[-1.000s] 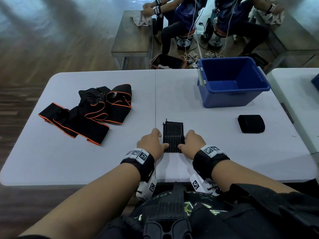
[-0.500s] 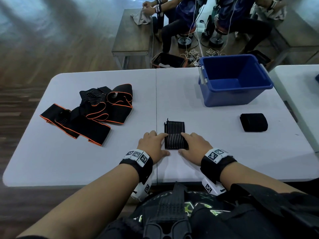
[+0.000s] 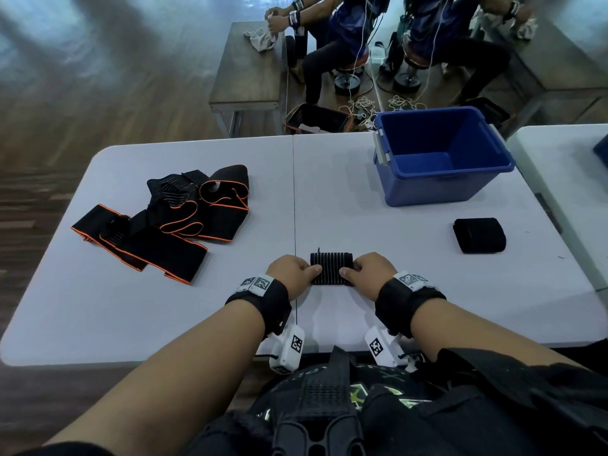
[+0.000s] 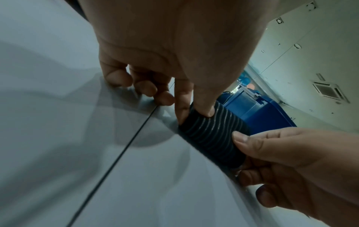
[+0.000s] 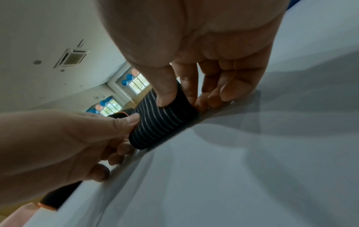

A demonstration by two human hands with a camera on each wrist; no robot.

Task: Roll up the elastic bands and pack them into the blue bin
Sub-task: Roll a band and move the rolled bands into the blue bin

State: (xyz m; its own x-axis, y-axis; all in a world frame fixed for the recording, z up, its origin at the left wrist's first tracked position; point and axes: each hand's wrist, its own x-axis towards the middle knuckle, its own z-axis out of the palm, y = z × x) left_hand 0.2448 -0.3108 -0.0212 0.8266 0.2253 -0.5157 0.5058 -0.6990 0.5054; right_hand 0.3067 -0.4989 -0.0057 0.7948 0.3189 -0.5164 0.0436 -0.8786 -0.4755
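Observation:
A black ribbed elastic band (image 3: 331, 268) (image 4: 212, 138) (image 5: 161, 116) lies rolled into a short cylinder on the white table (image 3: 345, 209), near the front edge. My left hand (image 3: 293, 273) pinches its left end between thumb and fingers, and my right hand (image 3: 370, 273) pinches its right end. The blue bin (image 3: 441, 156) stands at the back right and looks empty. A finished black roll (image 3: 479, 235) lies in front of the bin. A pile of unrolled black bands with orange trim (image 3: 164, 222) lies at the left.
A second white table (image 3: 566, 179) adjoins on the right. Beyond the far edge are a wooden bench (image 3: 250, 77), a dark box on the floor (image 3: 317, 120), tangled cables and seated people.
The flat ribbed strip that stretched away from me has been rolled up into a compact cylinder. Both hands moved from pressing on its near end to pinching the roll's two ends.

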